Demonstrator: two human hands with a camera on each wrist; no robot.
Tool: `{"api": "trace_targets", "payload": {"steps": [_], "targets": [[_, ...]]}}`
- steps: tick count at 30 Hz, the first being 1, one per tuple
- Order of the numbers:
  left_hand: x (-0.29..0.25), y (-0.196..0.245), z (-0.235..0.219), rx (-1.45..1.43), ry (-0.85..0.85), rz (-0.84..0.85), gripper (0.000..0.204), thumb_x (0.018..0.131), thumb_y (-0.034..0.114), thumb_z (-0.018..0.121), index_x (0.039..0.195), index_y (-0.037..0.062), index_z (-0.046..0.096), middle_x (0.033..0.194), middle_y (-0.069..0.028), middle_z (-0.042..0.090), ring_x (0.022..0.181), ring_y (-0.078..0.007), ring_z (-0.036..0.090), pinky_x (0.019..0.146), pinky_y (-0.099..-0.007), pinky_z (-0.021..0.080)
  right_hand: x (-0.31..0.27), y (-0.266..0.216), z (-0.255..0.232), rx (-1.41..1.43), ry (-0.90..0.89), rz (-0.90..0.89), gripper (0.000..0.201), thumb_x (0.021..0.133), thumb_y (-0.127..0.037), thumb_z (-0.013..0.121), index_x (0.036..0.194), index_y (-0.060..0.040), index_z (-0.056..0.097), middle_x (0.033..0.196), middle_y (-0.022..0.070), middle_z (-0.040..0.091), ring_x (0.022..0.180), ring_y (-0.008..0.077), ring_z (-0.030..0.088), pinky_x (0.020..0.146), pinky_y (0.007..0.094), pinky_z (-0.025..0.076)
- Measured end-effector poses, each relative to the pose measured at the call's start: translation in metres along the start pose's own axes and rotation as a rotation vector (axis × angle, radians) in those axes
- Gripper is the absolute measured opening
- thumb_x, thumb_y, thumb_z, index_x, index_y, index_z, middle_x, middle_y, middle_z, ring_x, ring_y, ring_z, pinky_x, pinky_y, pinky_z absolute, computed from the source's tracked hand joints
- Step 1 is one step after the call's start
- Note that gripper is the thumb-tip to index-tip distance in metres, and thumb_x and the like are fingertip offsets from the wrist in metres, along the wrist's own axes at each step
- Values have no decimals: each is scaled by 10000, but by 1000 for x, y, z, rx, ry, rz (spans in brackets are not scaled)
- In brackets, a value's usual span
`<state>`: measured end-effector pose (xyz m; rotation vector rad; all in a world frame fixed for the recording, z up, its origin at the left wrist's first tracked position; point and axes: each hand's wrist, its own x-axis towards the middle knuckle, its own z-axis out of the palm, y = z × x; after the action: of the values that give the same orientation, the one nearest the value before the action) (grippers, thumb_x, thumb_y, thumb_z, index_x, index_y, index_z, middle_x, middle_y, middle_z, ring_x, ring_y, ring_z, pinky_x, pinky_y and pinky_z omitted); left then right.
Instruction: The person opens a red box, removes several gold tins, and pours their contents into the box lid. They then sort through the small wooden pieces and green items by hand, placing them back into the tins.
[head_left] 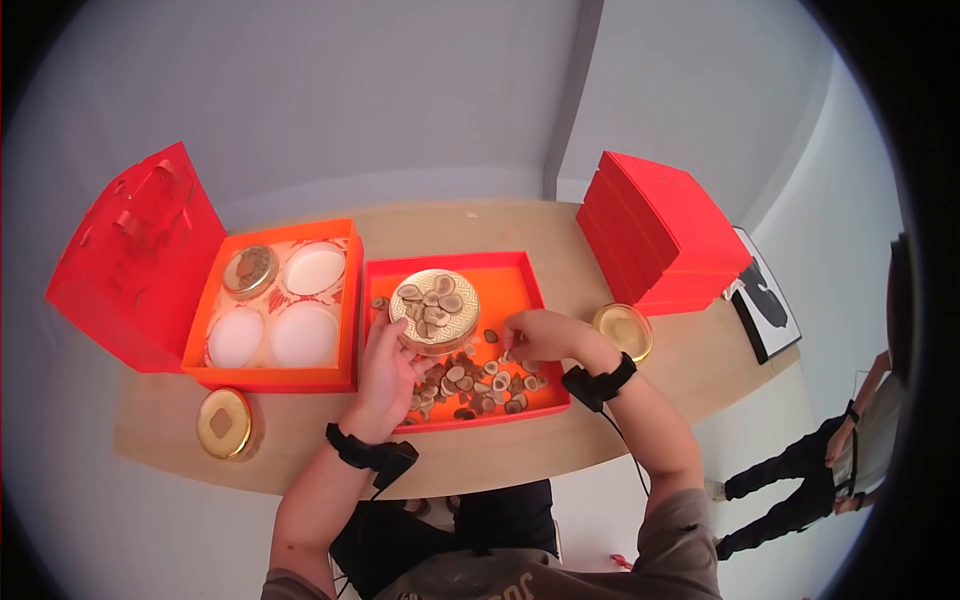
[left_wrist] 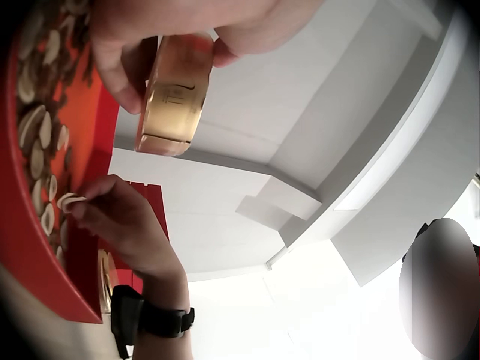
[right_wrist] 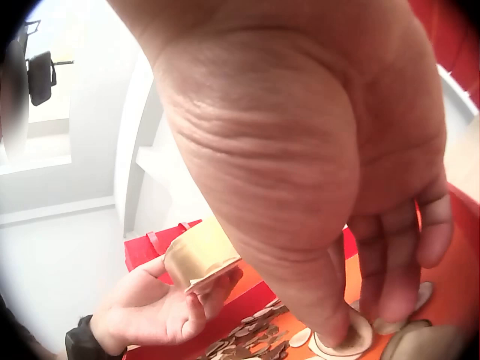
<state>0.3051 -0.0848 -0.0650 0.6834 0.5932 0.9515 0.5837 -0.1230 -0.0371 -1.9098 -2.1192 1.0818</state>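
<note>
My left hand point(head_left: 382, 388) grips a round container point(head_left: 455, 325) above the red tray point(head_left: 530, 270); several brown-edged slices point(head_left: 432, 315) lie on its gold patterned top. In the left wrist view the container's gold side point(left_wrist: 174, 105) shows between thumb and fingers. Over the tray's right part, my right hand point(head_left: 545, 337) is lowered towards loose slices point(head_left: 487, 385). Its thumb and fingers pinch a pale slice point(left_wrist: 71, 201) in the left wrist view. The right wrist view has the fingertips down at a slice point(right_wrist: 351, 339).
At the left stands an open red box point(head_left: 356, 300) with round white wells and one filled jar point(head_left: 250, 271). Gold lids lie front left point(head_left: 224, 424) and right point(head_left: 622, 332). Red boxes point(head_left: 655, 235) and a framed picture point(head_left: 765, 300) are back right. Someone stands at far right.
</note>
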Motion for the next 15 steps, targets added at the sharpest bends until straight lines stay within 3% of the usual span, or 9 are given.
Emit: {"api": "trace_targets", "payload": {"steps": [2, 9, 11, 12, 14, 15], "targets": [[-1, -1, 1, 19, 18, -2, 466, 1021, 283, 533, 1449, 150, 408, 1395, -74, 554, 1260, -211, 572, 994, -455, 486, -5, -2, -4, -47, 80, -110, 164, 885, -161, 765, 975, -50, 685, 854, 75, 720, 825, 219, 703, 724, 349, 535], [1, -2, -1, 17, 14, 2, 472, 1023, 302, 523, 1457, 155, 411, 1393, -84, 560, 1269, -221, 568, 1010, -463, 477, -7, 1, -12, 77, 80, -143, 163, 899, -159, 756, 957, -28, 677, 878, 74, 722, 825, 190, 695, 720, 340, 534], [0, -2, -1, 20, 19, -2, 465, 1025, 296, 521, 1454, 154, 412, 1395, -86, 559, 1274, -223, 566, 1014, -468, 477, -8, 0, -15, 361, 221, -217, 152, 909, -161, 747, 963, -35, 681, 878, 62, 720, 828, 160, 689, 719, 334, 534], [0, -2, 0, 25, 22, -10, 459, 1027, 291, 519, 1452, 154, 413, 1397, -88, 558, 1280, -226, 564, 1019, -473, 477, -8, -4, -17, 359, 222, -217, 152, 909, -161, 747, 963, -35, 681, 878, 62, 720, 828, 160, 689, 719, 334, 534], [-3, 0, 4, 29, 17, -20, 451, 1031, 286, 512, 1449, 151, 413, 1404, -89, 557, 1292, -230, 558, 1024, -478, 478, -7, -16, -22, 307, 516, -253, 112, 916, -127, 732, 971, -42, 684, 862, 54, 710, 814, 154, 683, 719, 327, 536], [-3, 1, 7, 38, 13, -33, 442, 1034, 280, 505, 1447, 149, 414, 1410, -91, 555, 1304, -234, 553, 1030, -482, 478, -10, -28, -24, 304, 525, -248, 112, 916, -127, 732, 971, -42, 684, 862, 54, 710, 814, 154, 683, 719, 327, 536]]}}
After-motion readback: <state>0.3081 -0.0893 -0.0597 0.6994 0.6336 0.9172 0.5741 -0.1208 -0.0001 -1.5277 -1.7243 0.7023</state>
